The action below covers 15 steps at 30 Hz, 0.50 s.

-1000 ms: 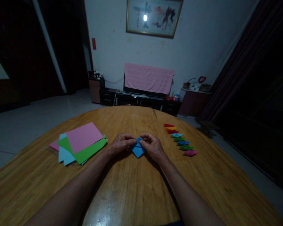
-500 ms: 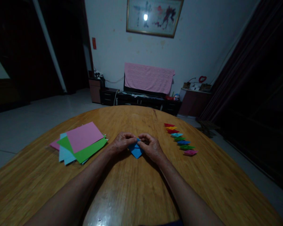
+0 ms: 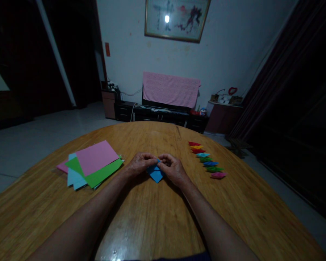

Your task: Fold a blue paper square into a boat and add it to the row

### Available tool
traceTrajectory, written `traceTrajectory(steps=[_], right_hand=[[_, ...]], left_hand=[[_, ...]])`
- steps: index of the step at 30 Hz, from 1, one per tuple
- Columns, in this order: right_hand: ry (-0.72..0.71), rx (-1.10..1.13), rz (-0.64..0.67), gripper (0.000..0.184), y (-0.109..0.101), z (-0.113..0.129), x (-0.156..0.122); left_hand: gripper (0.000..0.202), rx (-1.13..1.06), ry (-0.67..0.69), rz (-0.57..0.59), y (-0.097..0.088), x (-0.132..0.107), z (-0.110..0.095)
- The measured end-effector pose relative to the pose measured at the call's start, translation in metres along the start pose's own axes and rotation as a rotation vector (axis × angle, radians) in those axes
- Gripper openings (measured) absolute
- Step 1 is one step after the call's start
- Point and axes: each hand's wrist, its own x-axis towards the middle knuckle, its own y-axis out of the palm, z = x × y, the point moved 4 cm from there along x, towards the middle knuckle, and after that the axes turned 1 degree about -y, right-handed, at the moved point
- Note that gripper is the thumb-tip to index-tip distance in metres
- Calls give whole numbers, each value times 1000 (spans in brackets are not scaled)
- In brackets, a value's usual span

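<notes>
A small folded piece of blue paper (image 3: 155,175) is between my hands above the middle of the wooden table (image 3: 141,224), one pointed corner toward me. My left hand (image 3: 140,162) grips its upper left side, thumb on top. On the upper right side my right hand (image 3: 174,168) pinches it, the thumb pressing near the top. Both thumbs almost meet at the paper's upper corner. The fingers beneath and behind the paper are partly hidden.
Left of my hands lies a loose stack of coloured paper sheets, a pink sheet (image 3: 97,157) over a green sheet (image 3: 105,173). On the right, several small folded paper boats run in a slanting row, with a pink boat (image 3: 218,175) nearest me.
Both hands keep their hold on the blue paper with almost no movement. The whole view has shifted very slightly.
</notes>
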Motion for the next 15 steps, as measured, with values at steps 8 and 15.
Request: traceTrajectory(steps=[8,15], right_hand=[[268,231,96,40,-9,0,-4],[330,277,248,34,-3,5,-14]], left_hand=[[20,-59,12,-18,-6,-1,-3],[19,-147,-15,-45,1,-8,-7]])
